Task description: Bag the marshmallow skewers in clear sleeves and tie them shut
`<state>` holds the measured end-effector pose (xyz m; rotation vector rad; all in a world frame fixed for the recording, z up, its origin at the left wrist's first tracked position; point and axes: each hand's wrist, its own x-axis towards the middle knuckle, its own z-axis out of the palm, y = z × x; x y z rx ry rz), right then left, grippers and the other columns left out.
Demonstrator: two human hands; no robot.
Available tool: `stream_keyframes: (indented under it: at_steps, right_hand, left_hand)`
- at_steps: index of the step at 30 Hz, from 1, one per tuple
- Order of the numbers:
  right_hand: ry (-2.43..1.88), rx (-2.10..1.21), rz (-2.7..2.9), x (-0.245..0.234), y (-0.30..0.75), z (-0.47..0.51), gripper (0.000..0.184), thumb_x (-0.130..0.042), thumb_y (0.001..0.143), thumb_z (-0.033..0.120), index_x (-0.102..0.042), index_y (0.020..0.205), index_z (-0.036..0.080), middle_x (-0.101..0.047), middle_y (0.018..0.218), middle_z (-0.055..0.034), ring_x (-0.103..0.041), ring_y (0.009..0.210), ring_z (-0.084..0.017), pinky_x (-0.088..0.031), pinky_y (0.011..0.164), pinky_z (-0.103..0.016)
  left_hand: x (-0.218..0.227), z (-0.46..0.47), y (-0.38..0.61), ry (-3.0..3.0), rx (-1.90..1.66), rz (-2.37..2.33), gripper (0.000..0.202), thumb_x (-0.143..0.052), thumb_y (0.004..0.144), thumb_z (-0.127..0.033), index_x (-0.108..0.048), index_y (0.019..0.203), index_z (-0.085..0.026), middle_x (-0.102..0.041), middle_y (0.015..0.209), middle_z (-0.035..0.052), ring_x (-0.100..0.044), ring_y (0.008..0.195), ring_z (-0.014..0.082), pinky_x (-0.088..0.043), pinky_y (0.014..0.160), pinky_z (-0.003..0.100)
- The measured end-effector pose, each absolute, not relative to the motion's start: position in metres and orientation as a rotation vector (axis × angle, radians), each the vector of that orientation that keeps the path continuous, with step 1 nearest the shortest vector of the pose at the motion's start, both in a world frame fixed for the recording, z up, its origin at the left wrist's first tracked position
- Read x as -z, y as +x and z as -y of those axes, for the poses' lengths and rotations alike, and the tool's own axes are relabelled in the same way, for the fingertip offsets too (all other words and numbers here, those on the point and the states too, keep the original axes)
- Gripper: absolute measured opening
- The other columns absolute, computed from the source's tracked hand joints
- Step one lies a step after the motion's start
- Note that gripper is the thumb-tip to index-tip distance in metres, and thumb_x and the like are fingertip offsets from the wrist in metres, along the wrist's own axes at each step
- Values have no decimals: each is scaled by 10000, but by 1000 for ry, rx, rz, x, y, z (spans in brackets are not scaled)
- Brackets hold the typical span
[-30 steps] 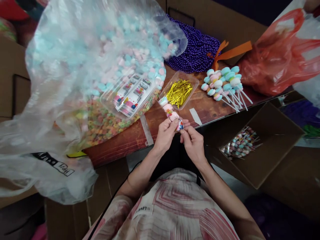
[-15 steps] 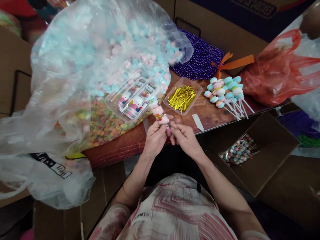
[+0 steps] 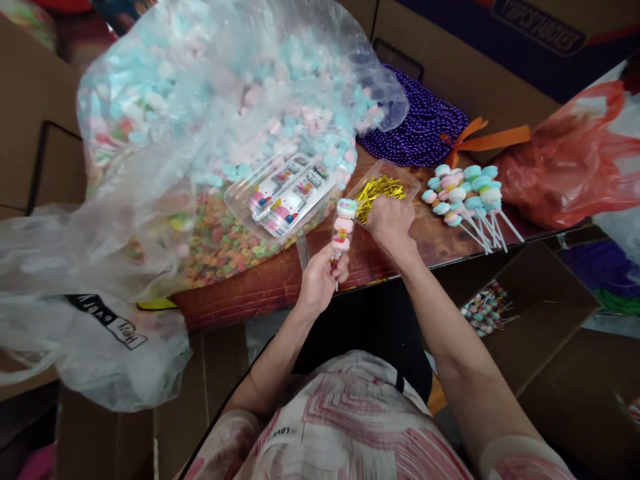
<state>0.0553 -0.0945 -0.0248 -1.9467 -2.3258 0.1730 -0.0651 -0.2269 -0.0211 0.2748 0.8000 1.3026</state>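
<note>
Upright in my left hand [image 3: 320,277] is a marshmallow candy stick [image 3: 343,227], pink and white with a printed clear wrapper; my fingers pinch it near its lower end. My right hand [image 3: 393,223] is over the clear plastic tray [image 3: 411,183] of gold twist ties [image 3: 373,193]. Its fingers curl down among the ties, and the fingertips are hidden, so what they hold does not show. Left of the candy stick, a second clear tray [image 3: 235,200] holds printed wrapper bags [image 3: 287,193]. Unwrapped marshmallow sticks [image 3: 467,190] lie piled to the right.
Big clear bags of pastel marshmallows [image 3: 280,113] and ring candies [image 3: 220,247] cover the table's left. Behind the trays lie purple beads [image 3: 420,120]. A red plastic bag [image 3: 560,167] sits at right. Below the table edge, a cardboard box [image 3: 545,327] holds bagged candy sticks [image 3: 487,310].
My right hand has left the candy stick and moved up and right into the twist-tie tray. My left hand keeps the stick, now more upright. The whole view has shifted slightly.
</note>
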Motion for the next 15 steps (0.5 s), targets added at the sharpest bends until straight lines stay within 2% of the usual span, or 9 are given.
stream_keyframes:
  at_steps: [4,9,12,15]
  right_hand:
    - [-1932,-247,2072,24,60,96,181,-483,923,115,-663,941,118,-695,814,-138,-683,865,-290,-493,848,-447]
    - [-1376,-631,1690,19,67,107,105,-463,988,240,-543,921,230,-590,709,11,-581,689,-170,-482,762,-326]
    - [-1112,-872,1561,13,66,134,124,-494,985,267,-520,869,232,-558,710,35,-534,640,-131,-457,674,-269]
    - [-1021,-1006,1637,12,66,169,108,-539,964,235,-599,875,217,-611,766,20,-577,705,-131,-470,707,-269]
  left_hand:
    - [21,225,-67,294,-1321,-796,219,-728,843,-331,-632,901,-143,-441,647,-39,-298,532,56,-269,500,182]
    - [28,221,-63,333,-1396,-863,296,-813,777,-328,-627,947,-172,-475,650,-51,-309,523,47,-252,484,175]
    - [31,218,-59,350,-1461,-917,328,-832,755,-361,-587,891,-191,-525,633,-53,-318,501,40,-254,475,164]
    - [34,215,-56,409,-1497,-933,342,-844,737,-399,-599,845,-187,-546,618,-51,-357,489,35,-277,470,160]
